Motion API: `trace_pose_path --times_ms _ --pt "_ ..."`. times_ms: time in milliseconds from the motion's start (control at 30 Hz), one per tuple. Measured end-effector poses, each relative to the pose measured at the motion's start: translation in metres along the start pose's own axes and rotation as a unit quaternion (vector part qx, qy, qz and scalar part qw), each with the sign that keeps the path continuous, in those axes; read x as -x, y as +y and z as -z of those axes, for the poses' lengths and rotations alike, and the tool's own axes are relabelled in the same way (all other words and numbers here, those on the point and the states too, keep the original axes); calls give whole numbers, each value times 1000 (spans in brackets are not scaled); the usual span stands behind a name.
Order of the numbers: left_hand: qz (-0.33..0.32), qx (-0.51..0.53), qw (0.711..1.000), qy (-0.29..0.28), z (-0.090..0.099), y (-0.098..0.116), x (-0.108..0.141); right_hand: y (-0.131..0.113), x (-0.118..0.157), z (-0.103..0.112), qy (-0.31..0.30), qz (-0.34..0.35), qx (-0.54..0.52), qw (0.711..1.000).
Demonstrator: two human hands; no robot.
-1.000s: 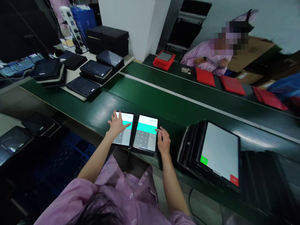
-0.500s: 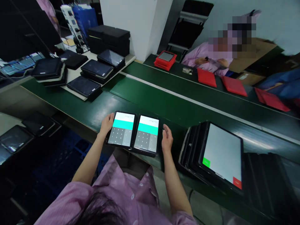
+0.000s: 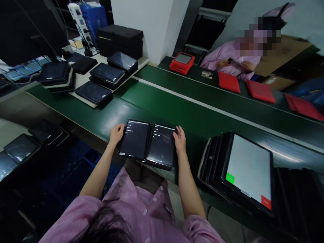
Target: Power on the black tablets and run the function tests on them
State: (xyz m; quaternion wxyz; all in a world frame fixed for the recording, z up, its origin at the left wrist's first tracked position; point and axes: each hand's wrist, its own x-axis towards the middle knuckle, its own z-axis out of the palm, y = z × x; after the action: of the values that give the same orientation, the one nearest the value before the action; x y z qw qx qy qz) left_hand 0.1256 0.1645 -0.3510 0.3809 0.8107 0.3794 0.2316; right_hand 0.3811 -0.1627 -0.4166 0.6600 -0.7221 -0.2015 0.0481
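Two tablets lie side by side on the green bench at its near edge, their dark screens showing short lines of white menu text. My left hand [image 3: 116, 134] is closed at the outer edge of the left tablet [image 3: 134, 140], its fingertips partly hidden by that edge. At the outer upper edge of the right tablet [image 3: 162, 146] my right hand [image 3: 180, 139] grips, with the thumb over the rim and the fingers bent along the side. Something dark sits under the right tablet; what it is I cannot make out.
To my right leans a stack of tablets [image 3: 249, 168], the front one lit white with green and red corners. More tablets [image 3: 93, 91] are piled at the left. Across the belt [image 3: 202, 116], a person in pink [image 3: 235, 60] handles a device near red pouches [image 3: 229, 82].
Both screens have switched from a calculator with a green band to a dark text menu. My right hand has come in from beside the right tablet onto its edge.
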Motion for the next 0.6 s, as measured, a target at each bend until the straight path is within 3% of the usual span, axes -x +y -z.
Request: trace_pose_path --times_ms 267,600 --pt "5 5 1000 13 -2 0 -6 -2 1 3 -22 6 7 1000" --pt "-8 6 1000 -28 -4 2 -18 -8 3 1 0 -22 -15 1000"
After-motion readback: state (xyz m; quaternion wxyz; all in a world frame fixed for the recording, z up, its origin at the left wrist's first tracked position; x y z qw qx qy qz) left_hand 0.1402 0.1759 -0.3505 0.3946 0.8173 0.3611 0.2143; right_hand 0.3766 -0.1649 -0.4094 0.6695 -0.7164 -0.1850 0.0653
